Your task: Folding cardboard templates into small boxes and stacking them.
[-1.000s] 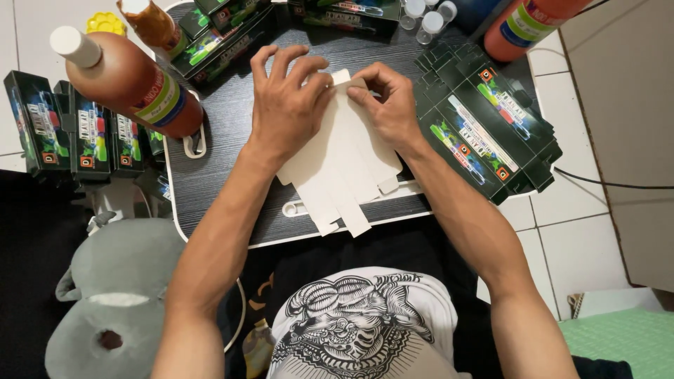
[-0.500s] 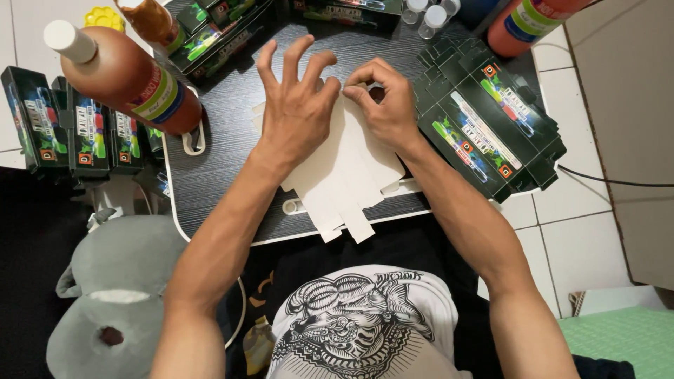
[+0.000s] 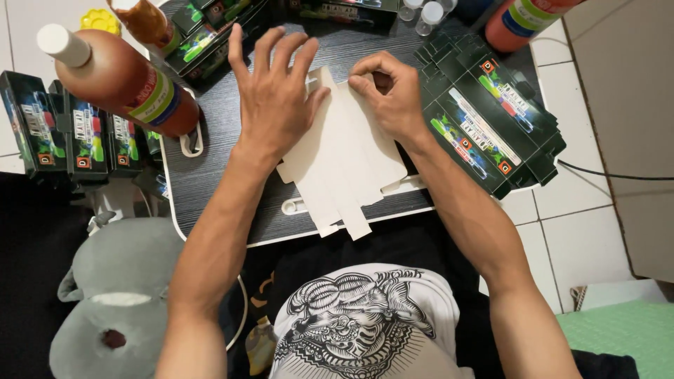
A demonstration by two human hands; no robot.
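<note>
A flat, unfolded white cardboard box blank (image 3: pixel 347 165) lies plain side up on a small dark wood-grain lap table (image 3: pixel 217 175). My left hand (image 3: pixel 270 91) rests flat on the blank's left part with fingers spread, pressing it down. My right hand (image 3: pixel 393 95) pinches the blank's top edge between thumb and forefinger. The blank's lower flaps stick out over the table's near edge.
A stack of flat printed dark box blanks (image 3: pixel 488 119) lies at the table's right. Two brown bottles (image 3: pixel 116 77) and folded dark boxes (image 3: pixel 70 130) stand at left; an orange bottle (image 3: pixel 523 21) and small vials (image 3: pixel 421 14) at the back. A grey plush toy (image 3: pixel 116 295) sits at lower left.
My left hand went from pinching the top flap, through a clawed lift, to lying flat with fingers spread on the blank. My right hand kept its pinch at the top edge.
</note>
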